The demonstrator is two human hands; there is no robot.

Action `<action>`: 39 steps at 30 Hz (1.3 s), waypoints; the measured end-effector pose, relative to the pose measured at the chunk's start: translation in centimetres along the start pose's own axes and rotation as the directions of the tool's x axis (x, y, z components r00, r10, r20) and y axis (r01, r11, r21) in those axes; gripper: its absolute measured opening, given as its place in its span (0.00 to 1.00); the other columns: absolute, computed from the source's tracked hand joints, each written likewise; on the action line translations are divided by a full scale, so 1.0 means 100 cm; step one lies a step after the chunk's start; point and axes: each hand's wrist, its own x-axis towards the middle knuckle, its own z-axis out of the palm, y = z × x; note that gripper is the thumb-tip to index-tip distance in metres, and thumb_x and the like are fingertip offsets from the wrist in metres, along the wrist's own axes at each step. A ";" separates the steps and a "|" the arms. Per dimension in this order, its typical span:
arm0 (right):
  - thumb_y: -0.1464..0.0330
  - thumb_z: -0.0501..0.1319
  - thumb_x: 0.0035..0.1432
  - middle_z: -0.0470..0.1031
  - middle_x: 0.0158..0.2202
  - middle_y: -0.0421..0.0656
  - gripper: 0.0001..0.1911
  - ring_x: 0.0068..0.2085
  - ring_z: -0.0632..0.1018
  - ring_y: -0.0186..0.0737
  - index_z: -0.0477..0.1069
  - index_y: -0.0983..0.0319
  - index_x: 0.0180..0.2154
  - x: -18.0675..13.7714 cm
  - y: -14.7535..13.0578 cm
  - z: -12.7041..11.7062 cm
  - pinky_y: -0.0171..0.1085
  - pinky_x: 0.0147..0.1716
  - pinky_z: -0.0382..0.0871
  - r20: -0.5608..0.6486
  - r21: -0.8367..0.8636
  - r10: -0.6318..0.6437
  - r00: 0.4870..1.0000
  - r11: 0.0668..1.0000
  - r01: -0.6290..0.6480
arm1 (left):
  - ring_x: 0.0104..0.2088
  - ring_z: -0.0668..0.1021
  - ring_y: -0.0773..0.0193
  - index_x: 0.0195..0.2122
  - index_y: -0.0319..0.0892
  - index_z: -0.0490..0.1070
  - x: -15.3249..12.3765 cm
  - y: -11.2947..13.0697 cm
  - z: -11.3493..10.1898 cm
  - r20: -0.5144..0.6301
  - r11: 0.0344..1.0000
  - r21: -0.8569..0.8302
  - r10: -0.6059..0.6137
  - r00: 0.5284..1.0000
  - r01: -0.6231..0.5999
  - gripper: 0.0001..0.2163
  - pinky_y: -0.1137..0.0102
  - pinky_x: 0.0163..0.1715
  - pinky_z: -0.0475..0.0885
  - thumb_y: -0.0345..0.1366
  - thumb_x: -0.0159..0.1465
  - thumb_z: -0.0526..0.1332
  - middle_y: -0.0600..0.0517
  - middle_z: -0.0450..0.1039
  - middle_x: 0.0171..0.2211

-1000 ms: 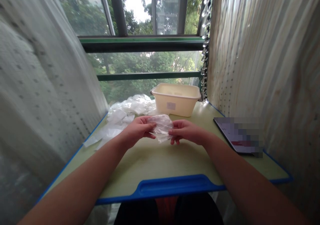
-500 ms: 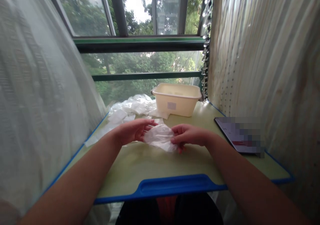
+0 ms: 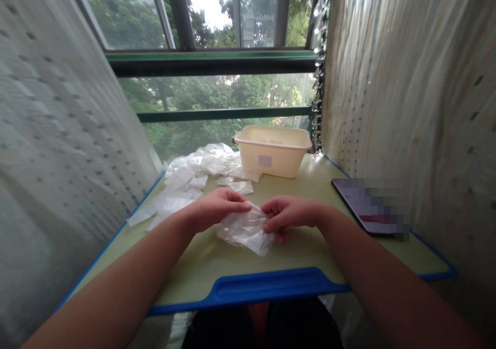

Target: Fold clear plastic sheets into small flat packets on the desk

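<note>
Between my hands, over the near middle of the table, is a crumpled clear plastic bag (image 3: 246,232). My left hand (image 3: 219,207) pinches its upper edge between thumb and fingers. On the other side, my right hand (image 3: 289,214) grips the bag, with its thumb on top and some fingertips showing below. Just beyond my hands lies a small folded clear packet (image 3: 242,187). A loose heap of similar clear plastic bags (image 3: 209,158) spreads over the back left of the table.
A cream plastic bin (image 3: 279,160) with a small label stands at the back, touching some bags. A dark-edged tablet or phone (image 3: 360,209), partly blurred out, lies at the right. The table (image 3: 186,282) has a blue rim, with curtains on both sides and a window behind.
My left hand has closed on the bag's upper edge; its fingers were spread beside it before. The bag has been drawn a little lower and nearer to me.
</note>
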 end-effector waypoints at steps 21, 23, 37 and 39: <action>0.64 0.65 0.44 0.70 0.41 0.46 0.33 0.36 0.75 0.37 0.57 0.63 0.51 0.031 0.011 0.003 0.37 0.35 0.69 -0.621 0.228 -0.191 0.760 0.884 0.408 | 0.26 0.73 0.68 0.31 0.36 0.71 0.017 -0.007 0.003 -0.465 0.908 -0.047 0.349 0.814 -0.416 0.15 0.75 0.27 0.67 0.42 0.48 0.67 0.52 0.73 0.25; 0.68 0.65 0.43 0.72 0.34 0.43 0.24 0.31 0.75 0.34 0.64 0.64 0.45 0.029 0.009 0.003 0.33 0.30 0.69 -0.515 0.268 -0.250 0.820 0.862 0.431 | 0.25 0.73 0.68 0.31 0.36 0.71 0.018 -0.008 0.001 -0.486 0.898 -0.047 0.363 0.795 -0.438 0.15 0.75 0.26 0.67 0.42 0.48 0.67 0.52 0.73 0.24; 0.75 0.62 0.45 0.71 0.25 0.40 0.09 0.24 0.74 0.29 0.68 0.67 0.33 0.021 0.009 -0.011 0.25 0.20 0.65 -0.576 0.301 -0.125 0.808 0.887 0.351 | 0.39 0.75 0.58 0.46 0.42 0.67 -0.003 0.004 -0.008 -0.300 0.669 0.646 0.666 0.683 -0.368 0.22 0.67 0.32 0.73 0.44 0.52 0.63 0.44 0.69 0.45; 0.75 0.62 0.45 0.71 0.25 0.40 0.09 0.24 0.73 0.28 0.68 0.67 0.33 0.019 0.009 -0.013 0.24 0.20 0.65 -0.579 0.304 -0.122 0.806 0.885 0.352 | 0.46 0.71 0.56 0.47 0.44 0.68 -0.008 0.005 -0.007 -0.028 0.396 0.810 0.762 0.647 -0.432 0.22 0.64 0.40 0.71 0.42 0.51 0.64 0.45 0.66 0.49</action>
